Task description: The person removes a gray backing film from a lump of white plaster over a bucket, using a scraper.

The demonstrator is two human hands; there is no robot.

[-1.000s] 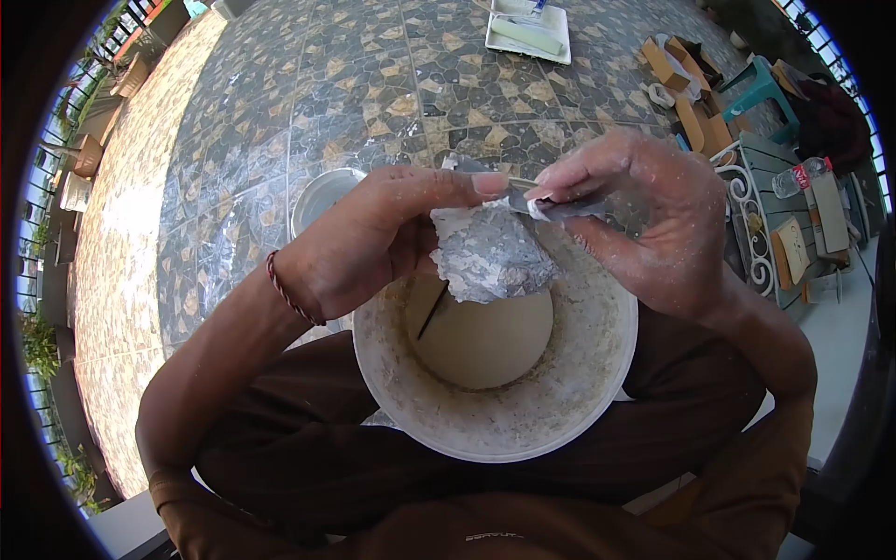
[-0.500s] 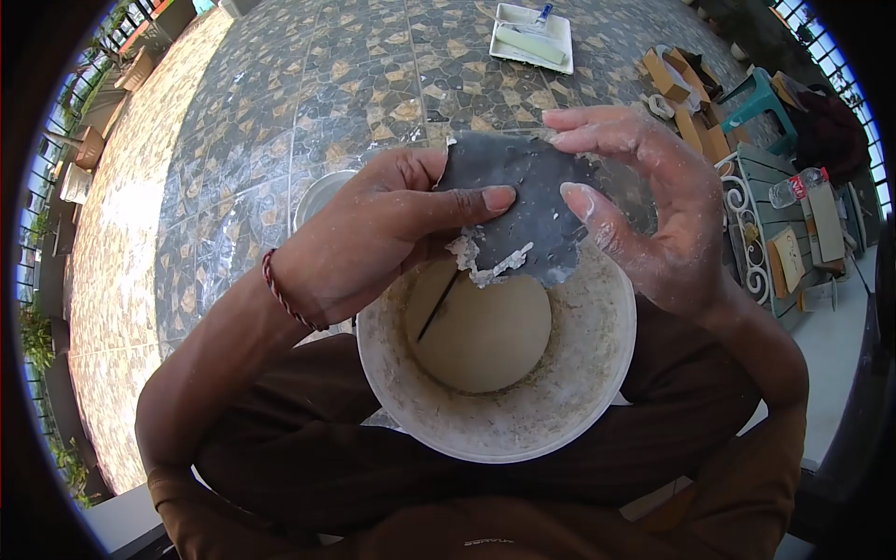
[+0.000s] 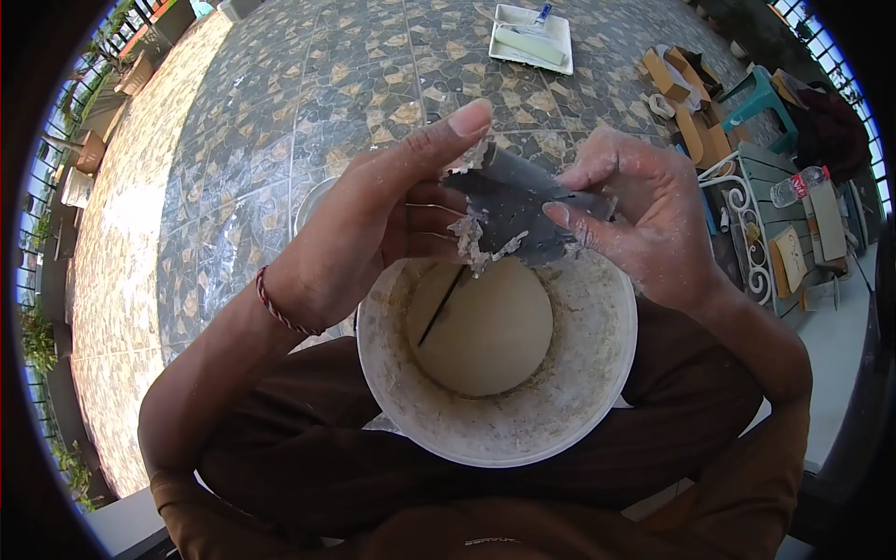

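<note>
A dark grey, bendable sheet (image 3: 523, 207) with ragged edges and crusts of whitish, flaky material is held above the bucket. My right hand (image 3: 649, 219), dusted white, pinches its right side between thumb and fingers. My left hand (image 3: 359, 215) is at the sheet's left edge, thumb raised off it and fingers stretched out behind; whether those fingertips touch it is hard to see. Below, between my legs, stands a white bucket (image 3: 579, 411) with a cream-coloured liquid (image 3: 495, 327) inside. A thin dark stick (image 3: 439, 313) leans in the liquid.
On the patterned tile floor ahead lies a white paint tray (image 3: 560, 61) with a roller (image 3: 530, 44). Cardboard boxes (image 3: 695, 131), a green plastic stool (image 3: 773, 107) and a slatted bench (image 3: 761, 173) with a bottle (image 3: 798, 187) are at the right. A container rim (image 3: 306, 205) shows behind my left hand.
My left thumb has lifted off the sheet's face. My right hand has closed from spread fingers into a pinch on the sheet, which now bends and tilts.
</note>
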